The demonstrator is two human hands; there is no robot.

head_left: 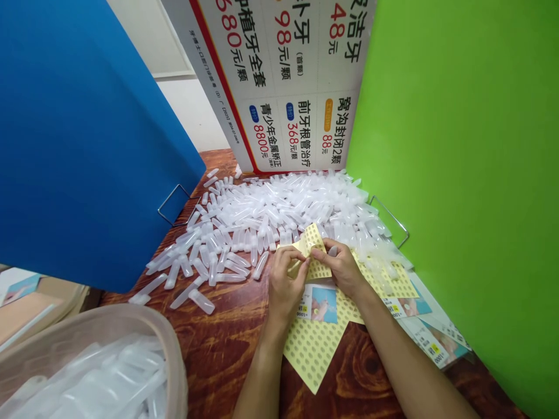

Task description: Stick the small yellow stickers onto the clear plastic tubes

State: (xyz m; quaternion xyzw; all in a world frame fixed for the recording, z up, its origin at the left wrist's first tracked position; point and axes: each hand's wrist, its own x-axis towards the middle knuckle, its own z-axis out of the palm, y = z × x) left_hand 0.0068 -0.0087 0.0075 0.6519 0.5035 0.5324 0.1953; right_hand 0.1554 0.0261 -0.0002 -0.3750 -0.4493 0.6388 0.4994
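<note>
Just before the pile of clear plastic vials (271,209), I logged left hand (283,285) and right hand (345,270) both pinching one yellow dot-sticker sheet (313,237), bent upward, probably so its dots lift.

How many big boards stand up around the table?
3: a blue board on the left, a white price poster at the back, and a green board on the right. Others may stand out of view.
</note>
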